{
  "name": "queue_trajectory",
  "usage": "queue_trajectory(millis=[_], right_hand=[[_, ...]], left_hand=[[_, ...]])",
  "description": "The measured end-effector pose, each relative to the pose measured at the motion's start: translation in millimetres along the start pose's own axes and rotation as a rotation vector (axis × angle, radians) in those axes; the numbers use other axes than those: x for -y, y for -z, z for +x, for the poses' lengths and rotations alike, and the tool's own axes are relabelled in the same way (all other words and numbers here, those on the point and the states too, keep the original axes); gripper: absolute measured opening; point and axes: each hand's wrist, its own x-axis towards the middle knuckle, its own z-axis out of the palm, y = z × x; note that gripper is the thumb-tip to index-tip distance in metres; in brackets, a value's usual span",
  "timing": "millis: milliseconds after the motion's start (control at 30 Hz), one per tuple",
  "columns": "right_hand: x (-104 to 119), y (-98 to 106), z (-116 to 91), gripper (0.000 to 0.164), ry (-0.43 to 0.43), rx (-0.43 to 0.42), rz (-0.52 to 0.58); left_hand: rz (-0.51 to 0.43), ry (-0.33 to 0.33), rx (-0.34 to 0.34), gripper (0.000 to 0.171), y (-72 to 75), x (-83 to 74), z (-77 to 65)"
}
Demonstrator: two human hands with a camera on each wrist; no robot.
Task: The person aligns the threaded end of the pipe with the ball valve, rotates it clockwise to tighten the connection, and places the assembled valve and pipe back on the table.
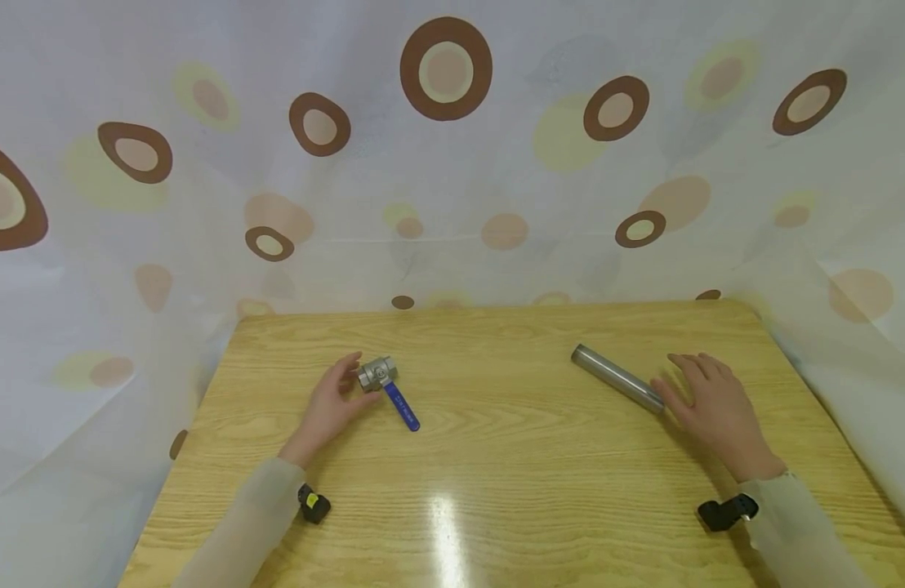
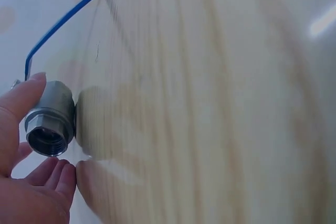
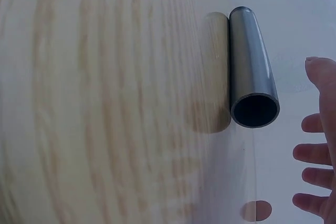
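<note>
Left hand loosely parted around blue-handled valve, gripping nothing, contact unclear, right hand spread just beside metal pipe, also holding nothing, broad stretch of wooden tabletop between them, far edge beyond both.

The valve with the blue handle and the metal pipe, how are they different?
The valve has a blue handle sticking out; the pipe has none.
The valve's body is short and chunky, but the pipe is a long, straight tube.
The valve is by the left hand, while the pipe is near the right hand.
Both are silvery metal with an open end showing.
</note>
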Motion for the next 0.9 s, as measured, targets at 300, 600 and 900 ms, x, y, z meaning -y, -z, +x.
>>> queue_trajectory(millis=[300,600,900], right_hand=[[-0.2,-2.4,-0.4,0.053,0.006,-0.006,0.022],[-1.2,-1.7,-1.5,0.054,-0.001,-0.005,0.042],[-2.0,1.3,-2.5,0.055,-0.021,0.014,0.059]], left_hand=[[-0.015,-0.015,0.003,0.076,-6.8,3.4,6.1],[-0.040,-0.025,0.004,0.072,-10.8,2.5,9.2],[0.012,-0.008,-0.023,0.068,-14.8,-1.8,12.4]])
